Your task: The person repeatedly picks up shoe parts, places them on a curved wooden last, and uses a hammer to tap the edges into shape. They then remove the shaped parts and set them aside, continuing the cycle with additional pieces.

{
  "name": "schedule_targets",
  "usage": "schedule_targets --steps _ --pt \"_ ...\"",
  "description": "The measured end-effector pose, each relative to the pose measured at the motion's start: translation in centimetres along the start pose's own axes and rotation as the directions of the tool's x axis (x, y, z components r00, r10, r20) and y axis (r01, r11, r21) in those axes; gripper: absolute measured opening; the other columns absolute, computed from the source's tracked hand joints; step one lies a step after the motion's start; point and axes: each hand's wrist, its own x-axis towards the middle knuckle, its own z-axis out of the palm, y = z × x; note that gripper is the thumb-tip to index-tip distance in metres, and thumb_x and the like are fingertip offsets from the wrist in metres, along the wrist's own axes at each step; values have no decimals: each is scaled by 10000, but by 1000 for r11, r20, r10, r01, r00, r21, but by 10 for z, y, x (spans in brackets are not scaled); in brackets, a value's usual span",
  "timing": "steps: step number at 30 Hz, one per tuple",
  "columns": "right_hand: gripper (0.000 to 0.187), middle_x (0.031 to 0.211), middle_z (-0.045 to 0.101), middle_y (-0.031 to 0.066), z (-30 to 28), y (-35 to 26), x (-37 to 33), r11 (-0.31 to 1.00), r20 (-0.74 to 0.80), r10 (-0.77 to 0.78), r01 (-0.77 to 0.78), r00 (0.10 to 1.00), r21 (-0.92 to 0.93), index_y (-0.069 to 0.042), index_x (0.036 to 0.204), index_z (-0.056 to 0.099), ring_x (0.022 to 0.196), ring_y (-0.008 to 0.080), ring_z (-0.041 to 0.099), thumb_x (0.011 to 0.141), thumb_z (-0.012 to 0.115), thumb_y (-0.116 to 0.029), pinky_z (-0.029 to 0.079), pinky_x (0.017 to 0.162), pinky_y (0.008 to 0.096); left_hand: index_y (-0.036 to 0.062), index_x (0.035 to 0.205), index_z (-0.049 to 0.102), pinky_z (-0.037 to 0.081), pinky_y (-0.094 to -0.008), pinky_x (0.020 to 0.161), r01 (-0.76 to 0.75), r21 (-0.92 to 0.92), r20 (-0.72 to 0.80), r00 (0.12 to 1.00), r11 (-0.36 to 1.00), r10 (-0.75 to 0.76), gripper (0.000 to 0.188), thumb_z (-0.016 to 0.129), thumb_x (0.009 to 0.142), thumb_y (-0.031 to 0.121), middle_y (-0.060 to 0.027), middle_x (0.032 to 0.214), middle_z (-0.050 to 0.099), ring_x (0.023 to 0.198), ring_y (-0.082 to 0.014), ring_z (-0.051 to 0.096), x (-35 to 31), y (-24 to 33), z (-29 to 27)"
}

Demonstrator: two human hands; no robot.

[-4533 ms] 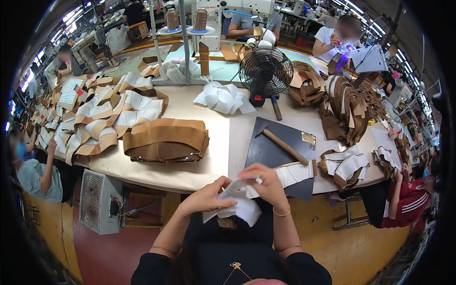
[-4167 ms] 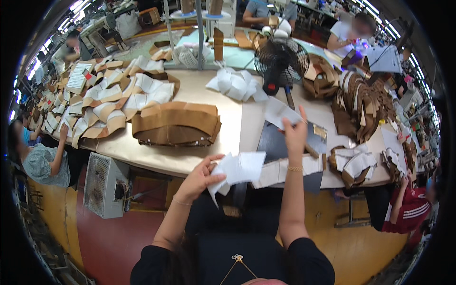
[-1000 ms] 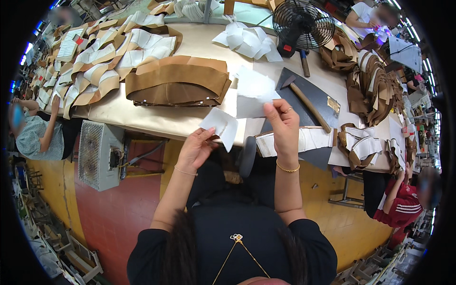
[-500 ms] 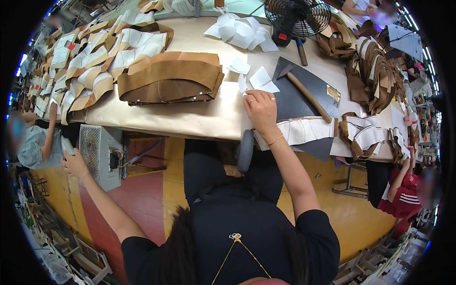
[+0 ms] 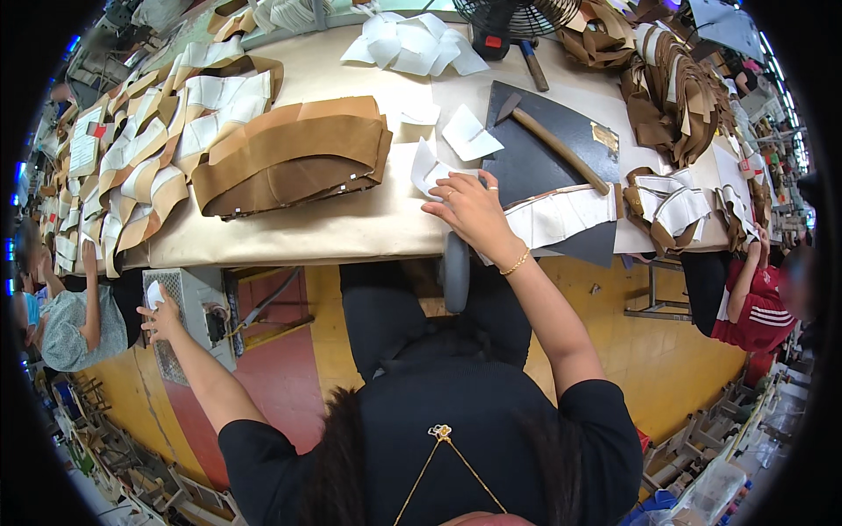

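My right hand (image 5: 474,213) is over the table's front edge with its fingers apart. A curled white piece (image 5: 427,165) lies just beyond its fingertips, and a flat white piece (image 5: 472,132) lies farther back. Just right of the hand, a white-lined brown leather piece (image 5: 561,216) lies partly on a black board (image 5: 553,131). A wooden-handled hammer (image 5: 561,149) lies across that board. My left hand (image 5: 163,317) is held out at the left, below table level, in front of a grey metal box (image 5: 197,294). It has a small white piece (image 5: 155,295) at its fingers; the other fingers are spread.
A folded stack of brown leather (image 5: 289,145) stands left of centre. White-lined leather pieces (image 5: 210,96) cover the table's left side. A heap of white pieces (image 5: 412,46), a fan (image 5: 516,16) and a second hammer (image 5: 533,66) are at the back. People sit at both ends.
My right hand has let go of the curled white piece, its fingers opening and the hand dropping slightly. My left hand has moved right and a little lower with its white piece.
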Motion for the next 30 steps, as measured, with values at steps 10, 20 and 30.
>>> schedule_targets --steps 10,20,30 --pt "320 1096 692 38 -44 0 -15 963 -113 135 -104 984 247 -107 1079 707 1098 212 600 926 632 -378 320 1028 452 110 1456 482 237 -629 1085 241 -338 55 970 910 -236 755 416 888 603 -120 1590 281 1421 -416 286 70 -18 7" --pt "336 1178 630 115 -76 144 -15 918 -339 303 -368 891 -147 -120 1129 700 1103 302 589 886 692 -351 452 929 449 -50 1252 493 406 -446 1005 -699 -559 -774 633 446 22 525 702 875 250 -229 1286 498 1190 -351 456 -61 80 -95" --pt "293 1015 621 121 -86 154 16 869 -243 419 -464 875 -172 -64 1083 629 871 351 652 986 557 -331 524 755 451 92 1105 720 364 -423 998 -692 -496 -527 -241 -525 815 276 725 864 225 -102 1131 624 1089 -268 558 -502 257 -128"
